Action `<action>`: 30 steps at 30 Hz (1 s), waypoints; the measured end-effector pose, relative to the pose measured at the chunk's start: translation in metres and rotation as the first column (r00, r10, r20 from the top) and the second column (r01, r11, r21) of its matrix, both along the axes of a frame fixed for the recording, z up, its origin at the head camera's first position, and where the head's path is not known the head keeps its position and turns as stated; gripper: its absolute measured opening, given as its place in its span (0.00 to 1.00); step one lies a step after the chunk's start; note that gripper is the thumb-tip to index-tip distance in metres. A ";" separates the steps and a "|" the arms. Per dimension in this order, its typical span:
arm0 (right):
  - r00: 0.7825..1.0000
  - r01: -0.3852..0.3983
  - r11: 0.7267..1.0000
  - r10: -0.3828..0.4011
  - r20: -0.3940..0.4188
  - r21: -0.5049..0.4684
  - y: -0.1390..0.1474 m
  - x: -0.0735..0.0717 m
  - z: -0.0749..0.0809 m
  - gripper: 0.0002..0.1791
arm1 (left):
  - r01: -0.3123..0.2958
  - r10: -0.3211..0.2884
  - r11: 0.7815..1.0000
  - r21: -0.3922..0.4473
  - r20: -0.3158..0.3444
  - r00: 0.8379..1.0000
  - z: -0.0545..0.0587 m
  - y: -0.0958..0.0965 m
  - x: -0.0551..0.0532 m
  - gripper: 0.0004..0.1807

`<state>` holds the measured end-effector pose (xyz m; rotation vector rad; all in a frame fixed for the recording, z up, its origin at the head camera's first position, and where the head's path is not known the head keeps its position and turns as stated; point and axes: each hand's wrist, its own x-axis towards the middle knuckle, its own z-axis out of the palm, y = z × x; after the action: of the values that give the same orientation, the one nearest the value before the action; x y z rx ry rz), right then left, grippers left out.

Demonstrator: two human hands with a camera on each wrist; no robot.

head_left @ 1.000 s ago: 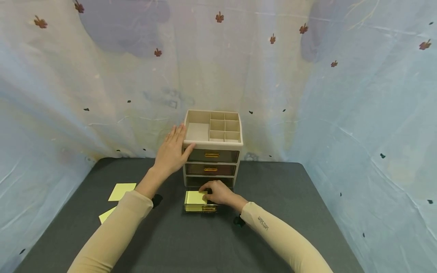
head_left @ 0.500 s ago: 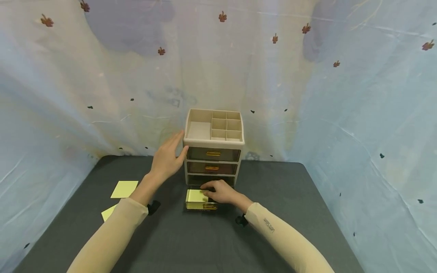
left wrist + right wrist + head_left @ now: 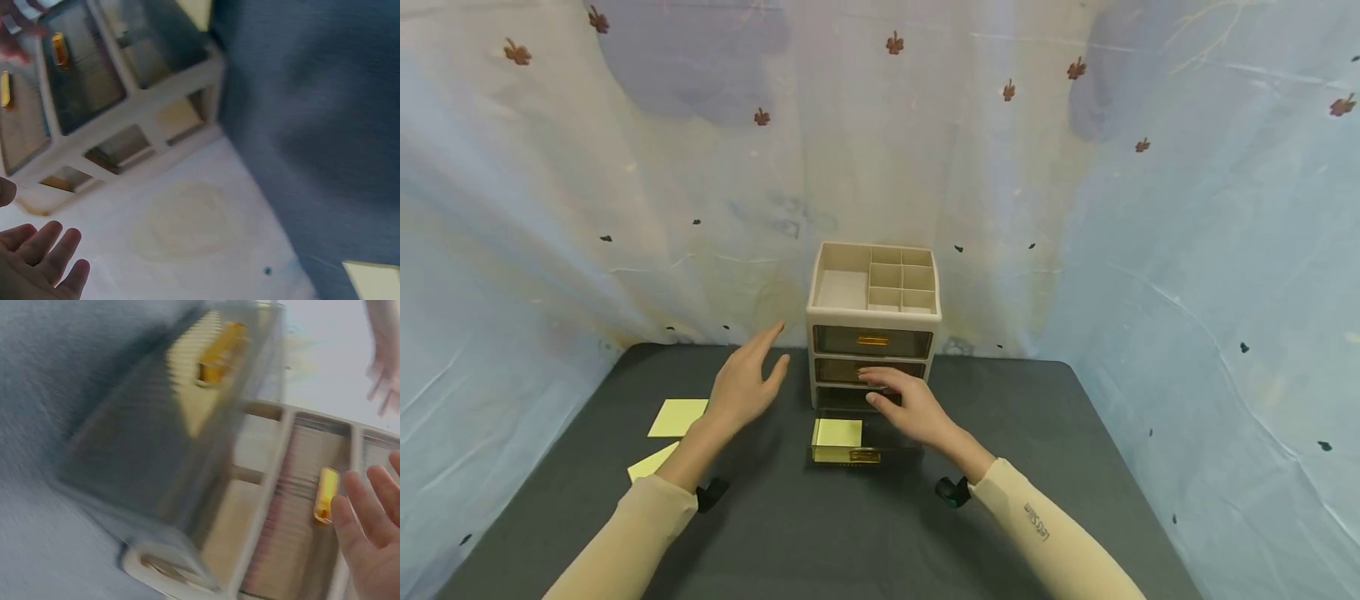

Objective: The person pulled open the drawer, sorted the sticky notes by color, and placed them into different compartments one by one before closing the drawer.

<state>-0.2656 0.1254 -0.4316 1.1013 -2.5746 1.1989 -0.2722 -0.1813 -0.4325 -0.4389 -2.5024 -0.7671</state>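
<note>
A cream desktop drawer organizer (image 3: 874, 317) stands at the back of the table, its bottom drawer (image 3: 891, 457) pulled out. In the left part of that drawer lies a yellow sticky note pad (image 3: 838, 433). My right hand (image 3: 917, 408) is over the open drawer with its fingers extended and nothing in it. The middle drawer's gold handle (image 3: 327, 494) appears right by the right fingertips in the right wrist view. My left hand (image 3: 745, 383) is held off the organizer's left side, fingers spread and holding nothing.
Two yellow sticky notes, one square further back (image 3: 677, 417) and one nearer (image 3: 653, 461), lie on the dark table (image 3: 865, 533) to the left. A patterned curtain (image 3: 1000, 208) hangs behind. The organizer's top tray (image 3: 842, 289) has several compartments.
My left hand has come off the organizer's side, moving left and toward me. My right hand has let go of the note pad and lifted up and to the right.
</note>
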 end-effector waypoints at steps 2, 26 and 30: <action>0.998 0.017 0.999 -0.019 -0.057 -0.035 0.006 0.003 0.010 0.22 | -0.020 0.021 0.999 -0.027 0.010 1.000 -0.009 -0.009 0.003 0.33; 0.764 0.254 0.934 -0.354 -0.539 -0.253 0.051 -0.033 0.047 0.31 | -0.135 0.164 0.970 -0.201 0.136 0.977 -0.071 -0.116 0.058 0.33; 0.785 0.348 0.927 -0.368 -0.499 -0.136 0.055 -0.040 0.050 0.35 | -0.155 0.192 0.965 -0.212 0.170 0.967 -0.080 -0.130 0.066 0.32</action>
<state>-0.3051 0.1806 -0.3818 0.7384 -2.1886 0.7268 -0.2059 -0.3108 -0.5121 -0.2148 -2.7640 -0.5141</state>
